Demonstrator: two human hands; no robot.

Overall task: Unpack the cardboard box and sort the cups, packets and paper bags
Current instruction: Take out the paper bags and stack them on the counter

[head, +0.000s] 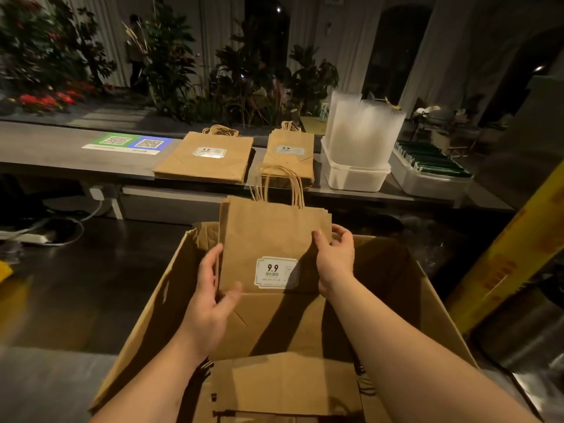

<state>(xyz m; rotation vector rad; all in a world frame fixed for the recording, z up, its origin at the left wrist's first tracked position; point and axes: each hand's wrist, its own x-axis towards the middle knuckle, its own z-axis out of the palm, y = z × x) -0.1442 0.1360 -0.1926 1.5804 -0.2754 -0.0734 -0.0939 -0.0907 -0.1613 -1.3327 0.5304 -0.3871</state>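
An open cardboard box [171,288] stands in front of me with more brown paper bags lying in its bottom [290,389]. Above it I hold upright a bundle of flat brown paper bags [268,236] with twisted handles and a white "9.9" label. My left hand [210,297] grips the bundle's lower left edge. My right hand [334,257] grips its right edge. On the counter behind lie a wide pile of paper bags [207,160] and a narrower pile [290,154]. Stacks of clear plastic cups [363,132] stand in a white tub. Dark green packets [433,163] fill a second white tub.
The grey counter [61,151] carries a green and blue QR-code card [131,143] at its left. Plants line the back. A yellow-taped post [503,261] leans at the right. Cables and a power strip [33,238] lie on the dark floor at left.
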